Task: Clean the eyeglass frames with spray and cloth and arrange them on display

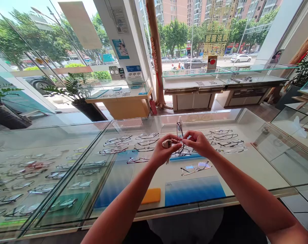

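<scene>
Both my hands hold a pair of dark-framed glasses [179,128] above the glass counter, with the frame turned on end. My left hand [166,149] pinches it from the left. A crumpled pale cloth [167,143] is also tucked in those fingers. From the right, my right hand [198,143] grips the glasses with thumb and fingertips. Just behind them stands a small white bottle [179,120], partly hidden. Below my hands a thin-framed pair of glasses [196,167] lies apart from the rows.
The glass display counter [267,176] holds several rows of glasses. An orange case [151,196] and a blue-and-white sheet [194,191] lie near its front edge. More glasses fill the left case [29,176]. Beyond stand other showcases [194,81], a wooden post [156,54] and potted plants [79,89].
</scene>
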The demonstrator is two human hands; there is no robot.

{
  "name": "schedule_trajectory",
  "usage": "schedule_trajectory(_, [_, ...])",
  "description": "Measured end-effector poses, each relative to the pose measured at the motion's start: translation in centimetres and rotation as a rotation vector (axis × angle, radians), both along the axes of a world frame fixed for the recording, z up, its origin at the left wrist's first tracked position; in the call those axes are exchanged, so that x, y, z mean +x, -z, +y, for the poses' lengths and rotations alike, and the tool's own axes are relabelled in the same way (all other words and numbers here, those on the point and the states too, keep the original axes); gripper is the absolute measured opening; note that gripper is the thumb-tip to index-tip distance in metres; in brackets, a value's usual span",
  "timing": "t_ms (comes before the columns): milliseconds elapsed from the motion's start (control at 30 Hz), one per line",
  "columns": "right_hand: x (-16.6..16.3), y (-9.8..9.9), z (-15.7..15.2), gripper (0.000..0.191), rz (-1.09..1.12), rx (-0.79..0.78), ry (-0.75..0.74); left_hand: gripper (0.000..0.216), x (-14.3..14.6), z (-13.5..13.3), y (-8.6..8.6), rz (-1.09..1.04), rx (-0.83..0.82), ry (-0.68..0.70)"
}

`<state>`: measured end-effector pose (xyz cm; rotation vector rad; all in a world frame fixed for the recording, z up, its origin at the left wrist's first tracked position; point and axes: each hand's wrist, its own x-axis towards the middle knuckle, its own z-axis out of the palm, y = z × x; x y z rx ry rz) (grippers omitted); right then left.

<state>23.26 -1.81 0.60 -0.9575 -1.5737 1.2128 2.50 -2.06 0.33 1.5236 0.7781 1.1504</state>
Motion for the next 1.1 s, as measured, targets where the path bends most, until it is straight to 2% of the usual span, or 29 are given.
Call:
schedule_trajectory(133, [0.5,0.1,0.4,0.034,0.0,0.012,0.021,0.042,-0.1,0.4,0.4,-0.036,-0.007,-0.026])
schedule_trajectory(200, [0.8,0.0,0.5,0.033,-0.029,0.047,0.081,0.04,-0.2,0.6,0.5,-0.044,0.013,-0.042])
schedule_trajectory(267, [1.2,-0.2,0.4,0.028,-0.115,0.143,0.209,0.037,-0.3,0.7,0.5,-0.029,0.04,-0.062])
schedule_trajectory(400, [1.7,-0.5,0.1,0.016,-0.311,0.427,0.59,0.032,-0.4,0.8,0.5,0.042,0.116,-0.116])
schedule_trajectory(467, [1.8,-0.5,0.1,0.017,-0.313,0.469,0.733,0.029,-0.4,0.8,0.5,0.075,0.156,-0.127])
schedule_trajectory(567, [1.8,-0.3,0.3,0.023,-0.254,0.448,0.823,0.026,-0.4,0.5,0.3,0.129,0.197,-0.104])
schedule_trajectory(700, [2.0,-0.2,0.5,0.024,-0.245,0.457,0.844,0.027,-0.2,0.3,0.4,0.148,0.181,-0.061])
schedule_trajectory(800, [2.0,-0.3,0.4,0.025,-0.251,0.475,0.817,0.028,-0.3,0.6,0.7,0.135,0.165,-0.082])
schedule_trajectory(1000, [1.2,0.3,-0.1,0.03,-0.294,0.462,0.475,0.035,-0.6,1.3,1.1,-0.013,0.054,-0.134])
schedule_trajectory(1100, [0.5,0.8,-0.3,0.042,-0.311,0.421,0.384,0.037,-0.4,1.2,1.1,-0.06,0.011,-0.111])
